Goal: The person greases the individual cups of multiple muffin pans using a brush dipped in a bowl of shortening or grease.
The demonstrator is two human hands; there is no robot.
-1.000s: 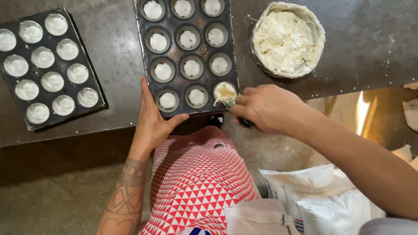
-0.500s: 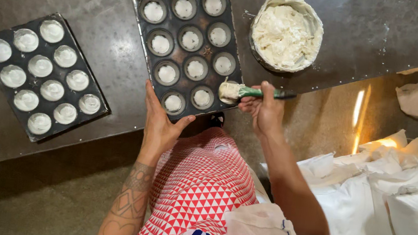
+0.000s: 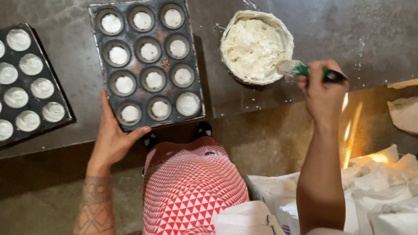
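Hands work at a dark counter (image 3: pixel 338 16) seen from above. The right hand (image 3: pixel 322 91) is closed around the green handle of a brush (image 3: pixel 305 70), whose pale bristle end reaches the near rim of a round bowl (image 3: pixel 256 46) filled with white paste. The bowl stands just to the right of a dark muffin tray (image 3: pixel 146 62), apart from it by a narrow strip of counter. This tray has twelve round cups, each with a white smear at the bottom. The left hand (image 3: pixel 115 138) holds the tray's near edge, thumb spread out to the side along the rim and fingers laid flat against the corner. A second muffin tray (image 3: pixel 11 85) lies well to the left, turned at an angle, its cups likewise coated white. Smears of white paste dot the counter around the bowl. Below the counter, a red and white patterned apron (image 3: pixel 191 195) covers the person's front, and white sacks (image 3: pixel 410 211) are stacked on the floor at the right.
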